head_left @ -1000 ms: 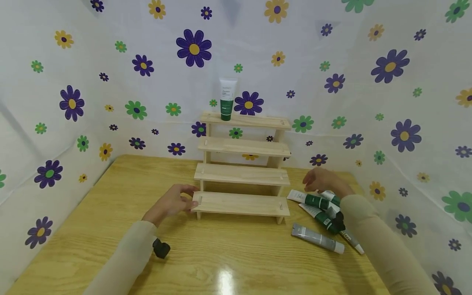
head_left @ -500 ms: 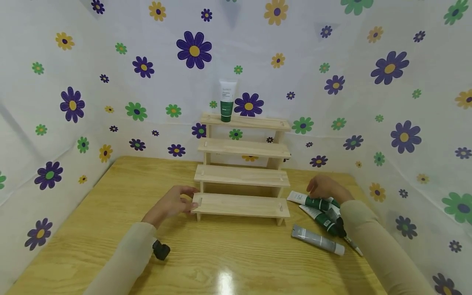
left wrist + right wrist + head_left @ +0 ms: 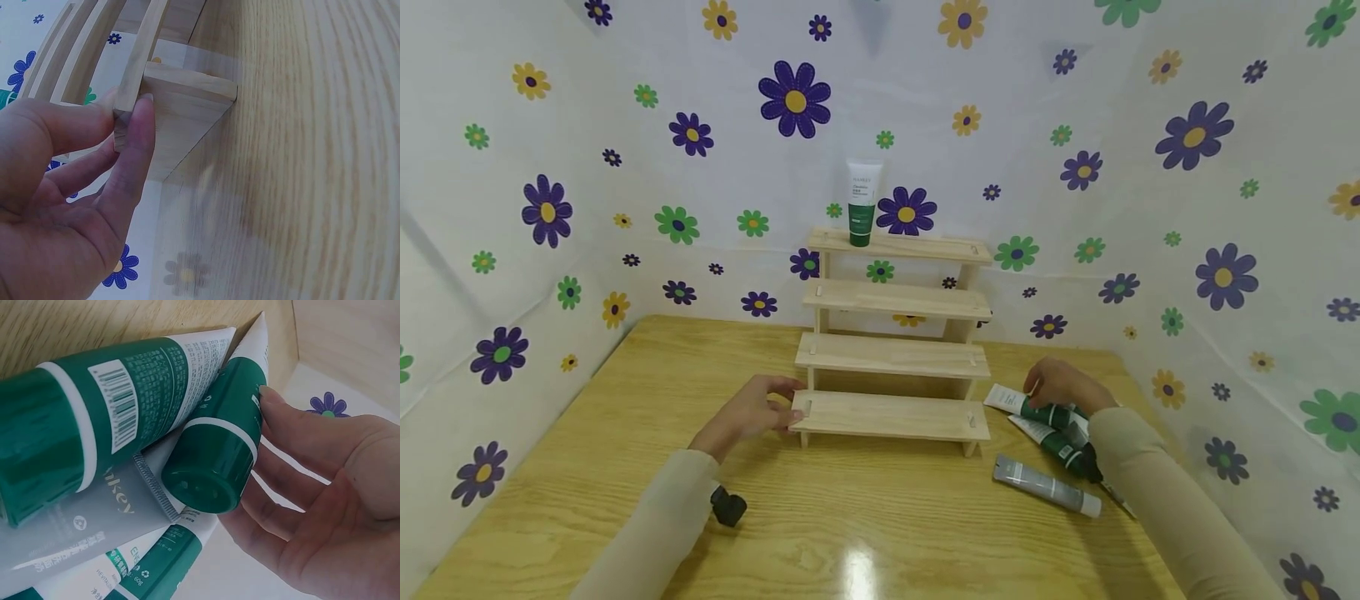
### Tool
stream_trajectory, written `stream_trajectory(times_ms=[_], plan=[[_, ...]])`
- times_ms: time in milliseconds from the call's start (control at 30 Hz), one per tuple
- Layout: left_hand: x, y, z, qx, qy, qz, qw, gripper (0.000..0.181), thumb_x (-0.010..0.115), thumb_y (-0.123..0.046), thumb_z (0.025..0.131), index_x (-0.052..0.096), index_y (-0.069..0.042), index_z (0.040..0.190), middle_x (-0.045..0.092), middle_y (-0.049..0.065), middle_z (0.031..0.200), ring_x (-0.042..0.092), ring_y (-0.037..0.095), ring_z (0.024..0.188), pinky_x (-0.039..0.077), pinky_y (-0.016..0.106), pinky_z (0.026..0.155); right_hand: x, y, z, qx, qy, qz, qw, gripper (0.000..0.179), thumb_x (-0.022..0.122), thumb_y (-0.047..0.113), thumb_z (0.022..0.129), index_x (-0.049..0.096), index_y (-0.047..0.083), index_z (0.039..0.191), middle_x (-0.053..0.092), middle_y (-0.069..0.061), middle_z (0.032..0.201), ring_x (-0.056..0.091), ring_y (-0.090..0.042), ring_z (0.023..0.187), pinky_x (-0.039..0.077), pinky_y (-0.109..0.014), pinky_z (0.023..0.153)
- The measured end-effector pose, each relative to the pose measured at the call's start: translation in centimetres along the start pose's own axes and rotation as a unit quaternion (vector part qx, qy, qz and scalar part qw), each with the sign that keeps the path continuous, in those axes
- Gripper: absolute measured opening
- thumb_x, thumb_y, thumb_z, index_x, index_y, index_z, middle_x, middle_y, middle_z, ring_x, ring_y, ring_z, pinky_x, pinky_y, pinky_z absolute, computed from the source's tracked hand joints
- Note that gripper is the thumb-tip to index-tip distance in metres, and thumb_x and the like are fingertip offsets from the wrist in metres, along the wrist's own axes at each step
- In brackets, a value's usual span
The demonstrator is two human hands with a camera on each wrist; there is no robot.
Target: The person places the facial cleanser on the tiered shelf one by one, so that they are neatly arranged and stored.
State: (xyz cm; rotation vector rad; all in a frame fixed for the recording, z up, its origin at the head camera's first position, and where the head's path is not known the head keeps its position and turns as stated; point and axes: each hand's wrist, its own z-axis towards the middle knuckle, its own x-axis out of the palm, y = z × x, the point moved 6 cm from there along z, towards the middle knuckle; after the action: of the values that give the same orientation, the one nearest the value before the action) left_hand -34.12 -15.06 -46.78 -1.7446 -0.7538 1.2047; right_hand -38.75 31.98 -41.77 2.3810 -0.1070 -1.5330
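My left hand pinches the left end of the lowest board on a four-step wooden display rack; in the left wrist view, thumb and fingers lie on both faces of that board. At the right, my right hand grips a green and white squeeze tube lying on top of a pile. Its thumb lies along the tube's side, and the other fingers curl behind it, partly hidden. Another green tube lies beside it. A matching tube stands cap down on the top step.
A grey tube with a pale cap lies in front of the pile. More tubes, one grey, are stacked under the gripped one. Flower-print cloth encloses the wooden table at the back and sides.
My right hand has come down from above the pile onto the top tube, its fingers now around it. The left hand stays at the rack.
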Motion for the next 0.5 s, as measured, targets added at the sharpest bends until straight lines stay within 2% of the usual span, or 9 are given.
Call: stream_trajectory(times_ms=[133,300,500], plan=[[-0.05,-0.18,-0.05,0.0,0.0,-0.001,1.0,0.051,0.072,-0.006,0.096,0.055,0.0,0.144,0.058,0.021,0.127,0.073,0.019,0.091,0.065,0.037,0.078,0.08,0.08,-0.13,0.016,0.009,-0.001,0.9998,0.029,0.077,0.008,0.09,0.07,-0.004,0.115,0.071,-0.026,0.116,0.069,-0.031,0.098,0.059,-0.048,0.09],[-0.11,-0.24,-0.11,0.0,-0.003,0.001,1.0,0.05,0.071,-0.005,0.096,0.055,0.001,0.143,0.059,0.021,0.126,0.073,0.02,0.09,0.065,0.036,0.077,0.29,0.01,-0.11,0.03,0.021,-0.003,0.9993,0.033,0.078,0.012,0.09,0.069,-0.003,0.117,0.071,-0.021,0.112,0.067,-0.026,0.091,0.06,-0.044,0.085],[0.02,-0.18,-0.22,-0.005,-0.001,-0.004,1.0,0.051,0.072,-0.006,0.096,0.055,0.0,0.144,0.058,0.021,0.128,0.072,0.019,0.09,0.065,0.036,0.078,0.39,0.07,-0.44,0.038,0.034,0.001,0.9987,0.037,0.079,0.015,0.09,0.068,-0.004,0.119,0.068,-0.019,0.11,0.065,-0.026,0.091,0.062,-0.045,0.084]])
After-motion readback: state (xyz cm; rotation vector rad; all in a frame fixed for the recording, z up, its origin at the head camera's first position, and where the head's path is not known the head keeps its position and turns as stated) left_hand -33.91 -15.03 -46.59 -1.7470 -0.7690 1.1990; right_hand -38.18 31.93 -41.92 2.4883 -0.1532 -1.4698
